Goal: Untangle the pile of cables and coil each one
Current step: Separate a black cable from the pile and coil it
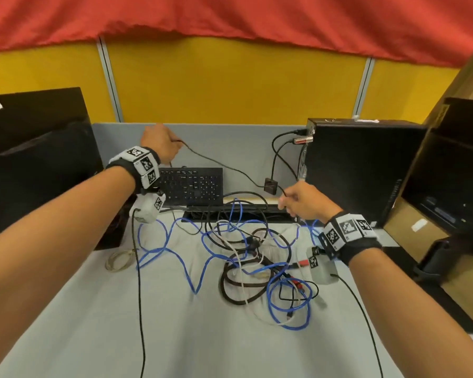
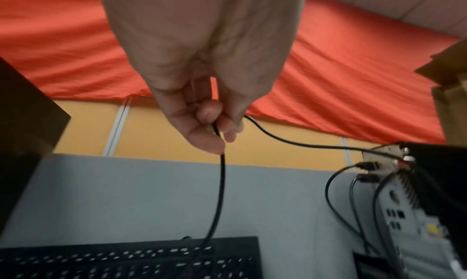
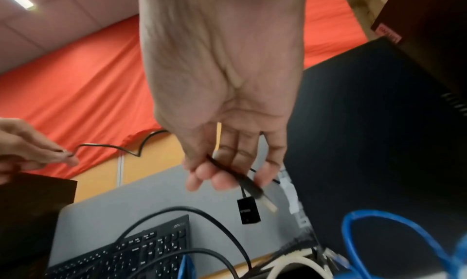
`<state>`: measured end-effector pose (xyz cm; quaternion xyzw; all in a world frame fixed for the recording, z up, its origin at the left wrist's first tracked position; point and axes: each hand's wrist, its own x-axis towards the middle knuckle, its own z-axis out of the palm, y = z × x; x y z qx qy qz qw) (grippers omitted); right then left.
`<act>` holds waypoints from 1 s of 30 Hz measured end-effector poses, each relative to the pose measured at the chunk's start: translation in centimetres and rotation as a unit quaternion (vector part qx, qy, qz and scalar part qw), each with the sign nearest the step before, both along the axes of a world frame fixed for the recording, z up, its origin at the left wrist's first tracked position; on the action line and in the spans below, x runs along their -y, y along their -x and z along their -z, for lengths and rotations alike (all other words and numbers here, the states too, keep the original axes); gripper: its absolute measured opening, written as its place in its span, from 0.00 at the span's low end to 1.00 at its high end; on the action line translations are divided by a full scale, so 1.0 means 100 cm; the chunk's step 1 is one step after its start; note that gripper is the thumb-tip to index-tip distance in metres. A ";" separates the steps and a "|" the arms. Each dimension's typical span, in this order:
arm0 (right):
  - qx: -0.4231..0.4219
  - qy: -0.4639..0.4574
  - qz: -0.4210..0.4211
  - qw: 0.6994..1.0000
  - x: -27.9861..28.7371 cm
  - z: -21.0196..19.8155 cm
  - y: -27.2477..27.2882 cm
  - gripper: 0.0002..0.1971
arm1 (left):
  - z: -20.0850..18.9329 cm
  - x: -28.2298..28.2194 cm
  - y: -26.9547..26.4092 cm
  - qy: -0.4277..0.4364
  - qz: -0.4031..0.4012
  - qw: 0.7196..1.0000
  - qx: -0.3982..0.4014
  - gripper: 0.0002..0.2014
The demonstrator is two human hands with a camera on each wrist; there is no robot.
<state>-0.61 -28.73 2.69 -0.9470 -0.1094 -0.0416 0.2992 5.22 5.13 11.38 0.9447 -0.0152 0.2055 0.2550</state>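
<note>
A tangled pile of cables [image 1: 257, 257] lies mid-desk: blue [image 1: 186, 271], white [image 1: 241, 285] and thick black [image 1: 230, 293] loops. A thin black cable [image 1: 216, 162] stretches in the air between both hands, with a small black box [image 1: 271, 185] on it near the right hand. My left hand [image 1: 174, 141] is raised at the back left and pinches this cable [image 2: 222, 179] between thumb and fingers [image 2: 209, 141]. My right hand [image 1: 284, 204] holds the cable's plug end [image 3: 252, 185] in curled fingers [image 3: 220, 179]; the box [image 3: 248, 211] hangs just beyond.
A black keyboard [image 1: 191, 186] leans behind the pile by a cable slot [image 1: 200, 214] in the desk. A black computer tower [image 1: 361, 170] with plugged cables stands at the right, a dark monitor [image 1: 33, 159] at the left. A pale coiled cable [image 1: 119, 259] lies front left.
</note>
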 end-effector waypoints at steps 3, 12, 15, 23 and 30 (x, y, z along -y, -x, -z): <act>0.005 -0.069 0.013 0.998 -0.007 0.007 0.001 0.15 | 0.017 -0.006 0.007 -0.011 0.009 0.993 -0.117 0.12; -0.132 -0.388 -0.034 0.911 -0.056 -0.008 -0.002 0.11 | 0.052 0.060 0.046 0.017 0.177 0.982 -0.066 0.04; -0.167 -0.430 -0.031 0.887 -0.070 -0.001 -0.001 0.08 | 0.065 0.085 0.054 0.052 0.215 0.975 0.018 0.10; -0.027 -0.365 0.048 0.929 -0.063 0.015 -0.005 0.07 | 0.065 0.064 0.057 -0.148 0.182 0.949 -0.210 0.11; 0.069 -0.311 -0.069 0.945 -0.057 0.013 -0.001 0.05 | 0.065 0.041 0.053 -0.102 0.230 0.961 -0.117 0.20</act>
